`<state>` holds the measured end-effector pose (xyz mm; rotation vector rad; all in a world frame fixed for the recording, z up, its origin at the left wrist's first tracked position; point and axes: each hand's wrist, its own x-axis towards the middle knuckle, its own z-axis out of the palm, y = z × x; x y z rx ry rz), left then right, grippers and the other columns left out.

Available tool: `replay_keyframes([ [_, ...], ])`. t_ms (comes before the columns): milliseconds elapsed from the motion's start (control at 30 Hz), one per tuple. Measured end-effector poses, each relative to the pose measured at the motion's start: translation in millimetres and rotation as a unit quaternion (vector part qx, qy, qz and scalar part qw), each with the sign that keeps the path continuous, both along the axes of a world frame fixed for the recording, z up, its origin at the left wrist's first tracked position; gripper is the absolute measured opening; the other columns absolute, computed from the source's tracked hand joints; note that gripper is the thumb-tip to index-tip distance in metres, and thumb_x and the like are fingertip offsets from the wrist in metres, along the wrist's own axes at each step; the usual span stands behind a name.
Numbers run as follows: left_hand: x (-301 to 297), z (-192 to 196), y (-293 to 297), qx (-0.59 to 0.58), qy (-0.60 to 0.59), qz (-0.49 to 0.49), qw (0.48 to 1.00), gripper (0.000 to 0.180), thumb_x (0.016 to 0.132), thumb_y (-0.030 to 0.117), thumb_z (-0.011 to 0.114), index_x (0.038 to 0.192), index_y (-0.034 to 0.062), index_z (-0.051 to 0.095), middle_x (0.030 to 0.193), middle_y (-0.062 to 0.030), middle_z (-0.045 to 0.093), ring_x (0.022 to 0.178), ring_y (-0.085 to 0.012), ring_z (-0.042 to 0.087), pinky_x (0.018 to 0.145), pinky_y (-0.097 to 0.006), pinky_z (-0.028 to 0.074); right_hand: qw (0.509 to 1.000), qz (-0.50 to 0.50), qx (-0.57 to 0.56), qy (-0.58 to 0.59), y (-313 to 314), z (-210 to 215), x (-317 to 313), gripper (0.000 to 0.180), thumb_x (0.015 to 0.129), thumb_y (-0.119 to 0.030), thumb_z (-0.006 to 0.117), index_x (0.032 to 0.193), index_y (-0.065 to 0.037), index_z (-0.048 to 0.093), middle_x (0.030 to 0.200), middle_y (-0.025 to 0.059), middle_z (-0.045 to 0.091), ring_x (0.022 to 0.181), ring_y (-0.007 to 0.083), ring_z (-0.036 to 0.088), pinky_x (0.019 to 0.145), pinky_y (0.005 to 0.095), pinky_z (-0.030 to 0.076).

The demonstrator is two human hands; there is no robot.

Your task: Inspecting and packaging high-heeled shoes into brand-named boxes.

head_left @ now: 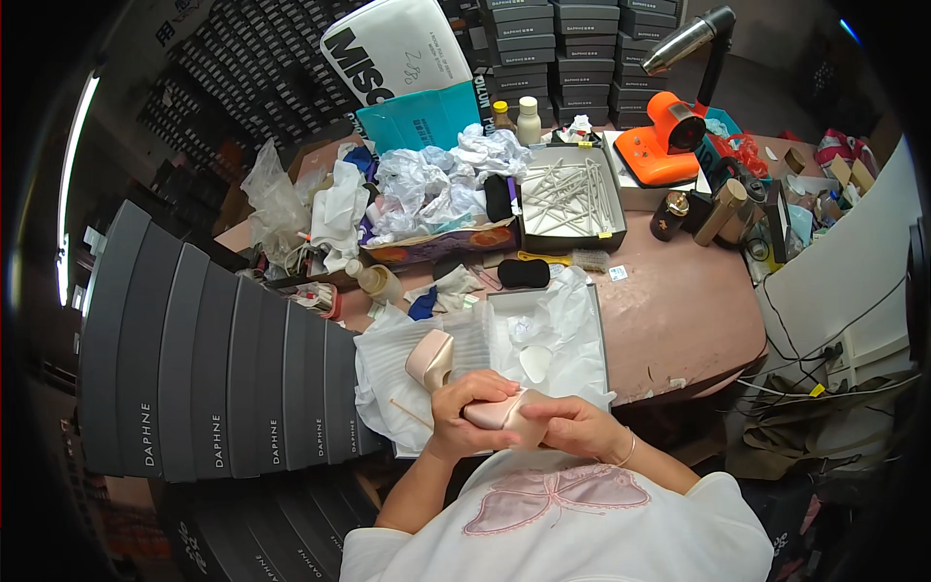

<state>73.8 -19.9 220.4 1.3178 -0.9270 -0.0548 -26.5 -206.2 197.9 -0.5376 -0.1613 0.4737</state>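
Observation:
A pale pink satin shoe (525,411) is held in front of my chest by both hands. My left hand (472,415) wraps round one end of it, fingers over the top and thumb below. My right hand (586,428) has its fingers closed on the other end. Just beyond the left hand, a second pink shoe (428,357) stands on white tissue, its lower part hidden by that hand. A thin tan stick (411,414) lies beside it. Past my hands lies an open shoe box lined with white tissue paper (577,335), holding a small white rounded piece (534,365).
Stacked grey shoe boxes (199,359) wall the left side. Behind are a carton of crumpled tissue (441,247), a tray of white sticks (567,199), bottles (529,121) and an orange heat-gun-like device (661,145). The pink tabletop (679,310) extends right; cables hang beyond its edge.

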Motion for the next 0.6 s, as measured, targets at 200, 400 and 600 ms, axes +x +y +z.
replay_keyframes([
  [200, -29.1, -6.2, -14.1, -0.024, 0.046, 0.045, 0.998, 0.046, 0.063, 0.022, 0.088, 0.091, 0.0013, 0.058, 0.095, -0.0155, 0.064, 0.092, -0.0287, 0.064, 0.079, -0.038, 0.051, 0.995, -0.063, 0.075, 0.019, 2.5, 14.6, -4.8, 0.084, 0.087, -0.031, 0.068, 0.151, -0.014, 0.015, 0.139, 0.0106, 0.042, 0.13, 0.0231, 0.04, 0.107, 0.0365, 0.034],
  [400, -19.4, -20.2, -1.9, -0.051, 0.004, 0.032, 0.998, 0.05, 0.062, 0.031, 0.088, 0.088, 0.0014, 0.057, 0.092, -0.0152, 0.064, 0.088, -0.0271, 0.063, 0.081, -0.04, 0.05, 0.985, -0.012, -0.151, -0.083, -0.5, 27.3, 4.7, 0.082, 0.092, -0.024, 0.062, 0.152, -0.014, 0.006, 0.143, 0.0082, 0.039, 0.13, 0.0154, 0.039, 0.108, 0.0308, 0.031],
  [600, 34.1, -23.2, 14.0, 0.031, 0.265, 0.025, 0.963, 0.044, 0.068, 0.033, 0.084, 0.081, 0.0005, 0.057, 0.082, -0.0091, 0.064, 0.075, -0.0185, 0.062, 0.073, -0.033, 0.052, 0.959, -0.009, -0.27, -0.09, 10.9, 15.2, -4.8, 0.074, 0.095, -0.022, 0.055, 0.152, -0.014, 0.008, 0.145, 0.0085, 0.038, 0.119, 0.0173, 0.049, 0.099, 0.0291, 0.04],
])
